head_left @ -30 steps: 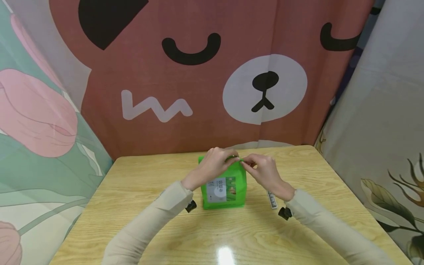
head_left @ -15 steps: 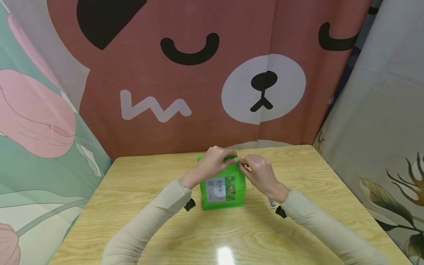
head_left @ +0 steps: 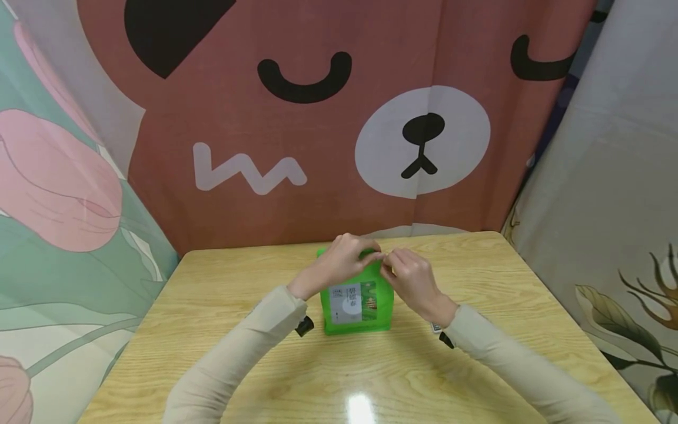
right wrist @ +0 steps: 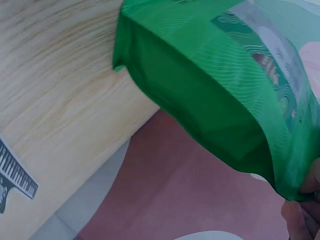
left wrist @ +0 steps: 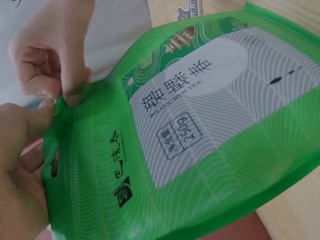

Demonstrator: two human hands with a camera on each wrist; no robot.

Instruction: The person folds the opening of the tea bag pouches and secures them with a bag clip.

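A green tea bag (head_left: 365, 315) with a grey label stands upright on the table, its printed front towards me. "Biluochun Tea" and "250g" show on it in the left wrist view. My left hand (head_left: 341, 259) grips the bag's top edge, beside the slotted hang hole (left wrist: 54, 164). At the top right corner, my right hand (head_left: 415, 277) pinches the edge between thumb and curled forefinger, close against the left fingertips. The right wrist view catches the bag's folded side (right wrist: 200, 95) and only part of the right fingers (right wrist: 300, 217).
A flat black-and-white piece with comb-like stripes (right wrist: 15, 172) lies on the wooden table (head_left: 238, 306) right of the bag, mostly hidden by the right wrist in the head view. A bear-print curtain (head_left: 318, 176) hangs behind the table's back edge.
My right hand has shifted slightly left and turned inward at the bag's corner, its wrist now covering more of the striped piece. The left hand and the bag stay nearly still.
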